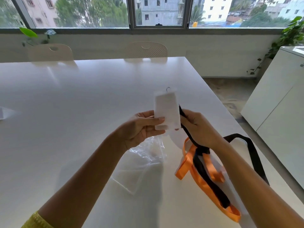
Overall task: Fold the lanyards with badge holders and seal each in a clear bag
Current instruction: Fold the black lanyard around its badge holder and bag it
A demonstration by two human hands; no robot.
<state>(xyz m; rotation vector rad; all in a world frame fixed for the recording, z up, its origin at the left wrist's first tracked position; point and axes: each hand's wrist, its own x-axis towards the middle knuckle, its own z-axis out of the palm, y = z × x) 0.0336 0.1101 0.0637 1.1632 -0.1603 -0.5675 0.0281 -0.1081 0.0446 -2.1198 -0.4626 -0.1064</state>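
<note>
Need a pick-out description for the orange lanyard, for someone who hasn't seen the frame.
On the white table, look at the near right corner, under the person's right hand. The orange lanyard lies there in loose loops on the tabletop. A black lanyard crosses over it and runs up into that hand; the orange one is the only brightly coloured strap, and no hand holds it.

White table, glossy surface. Two pale chairs, left chair and right chair, stand at its far edge below a wide window (buildings and trees beyond). Trailing potted plant sits atop a white cabinet at right. Small leafy plant on the sill, left.
</note>
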